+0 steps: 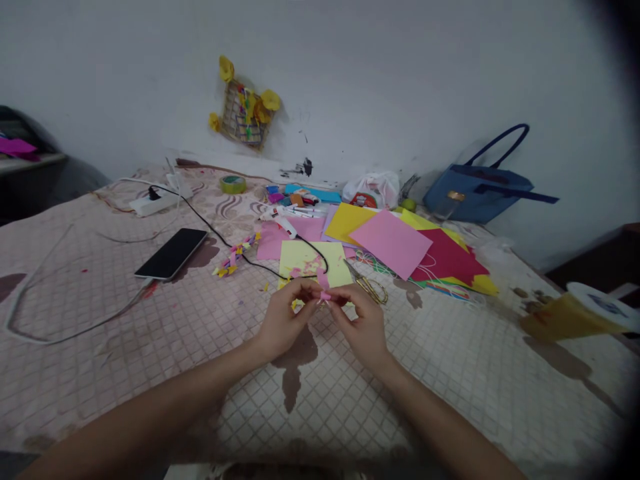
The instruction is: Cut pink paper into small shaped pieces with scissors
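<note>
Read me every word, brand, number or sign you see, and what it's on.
No text can be read.
White bag: the red label showing at it is too small and blurred.
Yellow container: the blue mark on its white lid is too blurred.

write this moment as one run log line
left hand: fingertip grip on pink paper piece | right hand: fingertip grip on same piece | beyond: scissors, pale yellow sheet, glue gun

I'm facing a greyish wall (380, 67), with black smudges (307, 167) low down and a woven hanging (231, 120) with yellow flowers (271, 100). Dim light leaves shadows (560, 359) across the checked tablecloth (450, 387); a shelf (50, 161) juts in at left.
</note>
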Tool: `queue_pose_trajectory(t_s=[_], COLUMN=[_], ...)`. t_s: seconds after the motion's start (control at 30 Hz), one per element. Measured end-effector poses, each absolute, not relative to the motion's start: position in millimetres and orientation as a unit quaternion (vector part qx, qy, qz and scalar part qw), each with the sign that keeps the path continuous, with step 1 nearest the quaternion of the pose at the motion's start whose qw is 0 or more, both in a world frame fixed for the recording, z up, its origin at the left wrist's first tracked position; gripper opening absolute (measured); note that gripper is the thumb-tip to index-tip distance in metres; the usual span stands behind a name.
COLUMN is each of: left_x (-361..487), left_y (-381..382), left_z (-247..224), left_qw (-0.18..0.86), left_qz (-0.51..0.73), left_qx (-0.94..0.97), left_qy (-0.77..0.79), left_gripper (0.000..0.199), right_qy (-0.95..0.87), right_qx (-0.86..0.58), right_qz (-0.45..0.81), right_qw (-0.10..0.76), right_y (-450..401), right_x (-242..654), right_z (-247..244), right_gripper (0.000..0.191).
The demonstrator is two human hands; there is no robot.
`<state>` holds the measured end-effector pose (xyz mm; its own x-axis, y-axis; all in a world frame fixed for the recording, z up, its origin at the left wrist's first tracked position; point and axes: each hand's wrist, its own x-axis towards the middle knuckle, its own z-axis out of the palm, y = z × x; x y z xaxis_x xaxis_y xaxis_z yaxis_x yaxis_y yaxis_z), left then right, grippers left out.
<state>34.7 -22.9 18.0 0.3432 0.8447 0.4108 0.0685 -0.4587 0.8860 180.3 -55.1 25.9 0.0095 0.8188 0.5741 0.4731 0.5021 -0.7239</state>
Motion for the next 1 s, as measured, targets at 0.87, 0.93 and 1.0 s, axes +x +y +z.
queue_pose_trajectory(t_s=[0.87,0.93,1.0], left_x=[32.8,32.9,33.2], left_y=[-21.7,-21.5,-20.9], left_z=[24.9,23.3,21.4], left_qw=[0.346,0.374,0.409], left_qz=[0.473,0.457,0.444], left_qx=[0.748,0.737,0.719], left_qy=[0.313,0.329,0.345], left_gripper=[0.019,0.018,0.017], right_qy=[-0.675,-0.666,-0.659], right_qx=[-0.477,-0.480,-0.480], right_qz=[0.192,0.207,0.222], right_qw=[0.529,0.532,0.535], right_y=[-55.7,-55.7,-55.7], right_x=[179.8,179.5,179.4], right_z=[29.4,29.4,29.4], right_gripper=[0.011,0.009,0.008])
